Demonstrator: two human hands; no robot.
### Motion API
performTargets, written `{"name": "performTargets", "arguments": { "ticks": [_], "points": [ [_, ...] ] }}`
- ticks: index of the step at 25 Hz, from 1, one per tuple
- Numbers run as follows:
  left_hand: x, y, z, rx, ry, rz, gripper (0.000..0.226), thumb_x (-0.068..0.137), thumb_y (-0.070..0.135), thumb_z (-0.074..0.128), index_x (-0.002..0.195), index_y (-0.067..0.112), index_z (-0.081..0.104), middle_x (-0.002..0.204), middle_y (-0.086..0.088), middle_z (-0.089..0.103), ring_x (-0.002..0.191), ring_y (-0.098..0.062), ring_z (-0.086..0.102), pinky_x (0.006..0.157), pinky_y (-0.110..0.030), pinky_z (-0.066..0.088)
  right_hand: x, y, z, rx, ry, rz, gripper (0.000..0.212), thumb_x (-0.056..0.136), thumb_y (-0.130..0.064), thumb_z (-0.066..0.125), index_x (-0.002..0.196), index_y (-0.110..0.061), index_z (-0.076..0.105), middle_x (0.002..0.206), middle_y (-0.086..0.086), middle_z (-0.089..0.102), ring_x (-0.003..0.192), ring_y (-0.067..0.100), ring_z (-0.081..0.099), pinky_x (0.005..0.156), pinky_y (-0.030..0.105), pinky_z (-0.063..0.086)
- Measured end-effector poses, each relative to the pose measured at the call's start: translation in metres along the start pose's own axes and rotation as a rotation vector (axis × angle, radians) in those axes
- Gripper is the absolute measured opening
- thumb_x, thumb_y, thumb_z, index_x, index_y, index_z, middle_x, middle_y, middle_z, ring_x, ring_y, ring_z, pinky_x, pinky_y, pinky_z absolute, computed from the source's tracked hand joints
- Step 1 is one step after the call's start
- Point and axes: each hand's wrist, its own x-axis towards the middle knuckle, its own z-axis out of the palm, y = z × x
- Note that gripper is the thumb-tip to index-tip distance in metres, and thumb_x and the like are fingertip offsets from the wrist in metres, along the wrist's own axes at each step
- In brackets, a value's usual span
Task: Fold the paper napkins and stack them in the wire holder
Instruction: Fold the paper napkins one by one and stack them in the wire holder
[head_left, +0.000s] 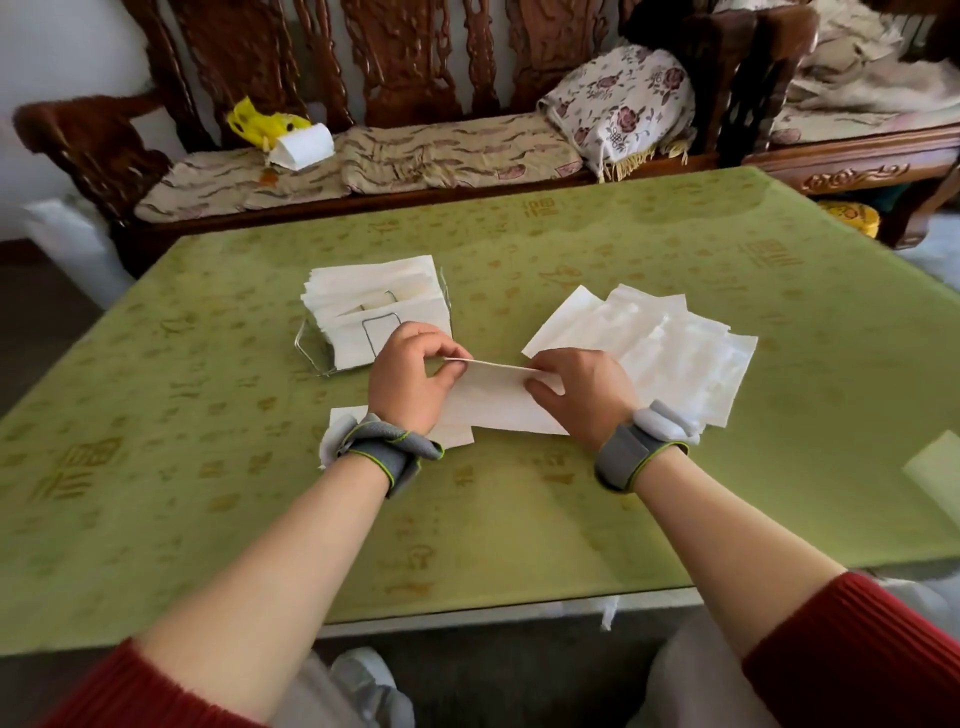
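A white paper napkin (498, 402) lies folded over in front of me, its top edge lifted off the green table. My left hand (410, 376) pinches its left upper corner. My right hand (576, 395) pinches the right end of the same edge. Behind my left hand stands the wire holder (317, 353), packed with several folded napkins (374, 301). A loose pile of unfolded napkins (670, 348) spreads to the right of my right hand. Another napkin (343, 423) lies partly hidden under my left wrist.
The green patterned table (519, 519) ends close to my lap. A carved wooden bench (415, 78) with cushions stands behind it, holding a floral pillow (623, 104) and a white box with a yellow bag (296, 137). A pale sheet (935, 467) lies at the table's right edge.
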Motion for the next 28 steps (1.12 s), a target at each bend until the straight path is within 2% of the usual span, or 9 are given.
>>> {"name": "performTargets", "arguments": {
  "ticks": [4, 8, 9, 10, 12, 14, 20, 24, 28],
  "points": [
    [-0.009, -0.023, -0.023, -0.128, -0.020, -0.113, 0.017, 0.082, 0.003, 0.063, 0.078, 0.019, 0.061, 0.077, 0.004, 0.064, 0.073, -0.018, 0.060, 0.069, -0.026, 0.044, 0.005, -0.027, 0.003, 0.132, -0.054, 0.056, 0.014, 0.087, -0.031, 0.055, 0.091, -0.026, 0.067, 0.083, -0.001, 0.067, 0.081, 0.022, 0.059, 0.068, 0.037, 0.051],
    [-0.008, -0.039, -0.048, -0.197, 0.112, -0.225, 0.012, 0.087, 0.002, 0.056, 0.084, 0.014, 0.057, 0.070, 0.004, 0.059, 0.059, 0.005, 0.053, 0.057, -0.011, 0.038, 0.021, -0.051, 0.006, 0.338, -0.024, 0.090, 0.014, 0.084, -0.025, 0.062, 0.096, -0.024, 0.069, 0.086, -0.003, 0.068, 0.082, 0.018, 0.059, 0.071, 0.030, 0.047],
    [-0.008, -0.047, -0.054, -0.196, 0.145, -0.266, 0.010, 0.087, 0.003, 0.057, 0.085, 0.013, 0.057, 0.068, 0.005, 0.058, 0.055, 0.005, 0.052, 0.055, -0.011, 0.037, 0.026, -0.058, 0.009, 0.392, -0.021, 0.109, 0.018, 0.082, -0.023, 0.064, 0.099, -0.025, 0.069, 0.089, -0.004, 0.068, 0.084, 0.017, 0.059, 0.071, 0.027, 0.045],
    [-0.007, -0.054, -0.059, -0.187, 0.168, -0.306, 0.009, 0.086, 0.005, 0.058, 0.085, 0.014, 0.057, 0.066, 0.002, 0.059, 0.056, 0.001, 0.052, 0.055, -0.015, 0.038, 0.030, -0.064, 0.012, 0.426, -0.019, 0.131, 0.022, 0.080, -0.021, 0.065, 0.102, -0.026, 0.068, 0.091, -0.005, 0.067, 0.085, 0.015, 0.059, 0.072, 0.026, 0.045],
    [-0.010, -0.073, -0.062, -0.130, 0.172, -0.376, 0.010, 0.083, 0.007, 0.061, 0.086, 0.017, 0.058, 0.069, -0.010, 0.062, 0.065, -0.019, 0.054, 0.060, -0.028, 0.039, 0.037, -0.074, 0.025, 0.417, -0.033, 0.183, 0.030, 0.078, -0.019, 0.065, 0.106, -0.028, 0.066, 0.091, -0.003, 0.065, 0.085, 0.017, 0.060, 0.074, 0.027, 0.048],
    [-0.020, -0.092, -0.058, -0.052, 0.128, -0.408, 0.010, 0.083, 0.009, 0.062, 0.086, 0.017, 0.059, 0.072, -0.018, 0.063, 0.067, -0.028, 0.054, 0.061, -0.031, 0.038, 0.041, -0.079, 0.037, 0.378, -0.085, 0.230, 0.037, 0.078, -0.018, 0.065, 0.114, -0.027, 0.061, 0.085, -0.001, 0.061, 0.082, 0.018, 0.058, 0.071, 0.026, 0.047],
    [-0.034, -0.113, -0.052, 0.154, 0.017, -0.381, 0.005, 0.085, 0.015, 0.061, 0.087, 0.010, 0.063, 0.076, 0.000, 0.059, 0.071, -0.019, 0.053, 0.063, -0.024, 0.034, 0.042, -0.074, 0.061, 0.225, -0.205, 0.248, 0.036, 0.080, -0.023, 0.066, 0.116, -0.025, 0.060, 0.083, -0.005, 0.055, 0.079, 0.014, 0.053, 0.066, 0.023, 0.038],
    [-0.027, -0.113, -0.048, 0.245, 0.039, -0.276, 0.004, 0.081, 0.014, 0.063, 0.080, 0.011, 0.062, 0.078, -0.003, 0.062, 0.075, -0.023, 0.053, 0.064, -0.027, 0.030, 0.039, -0.071, 0.068, 0.167, -0.250, 0.242, 0.038, 0.080, -0.021, 0.065, 0.117, -0.026, 0.059, 0.077, -0.010, 0.050, 0.079, 0.015, 0.052, 0.066, 0.023, 0.038],
    [-0.025, -0.120, -0.043, 0.345, -0.030, -0.233, 0.001, 0.080, 0.010, 0.063, 0.079, 0.010, 0.063, 0.089, -0.008, 0.065, 0.087, -0.030, 0.055, 0.067, -0.029, 0.029, 0.043, -0.069, 0.070, 0.146, -0.293, 0.262, 0.039, 0.081, -0.024, 0.065, 0.120, -0.027, 0.058, 0.089, -0.005, 0.055, 0.082, 0.015, 0.053, 0.067, 0.024, 0.041]
  ]
}}
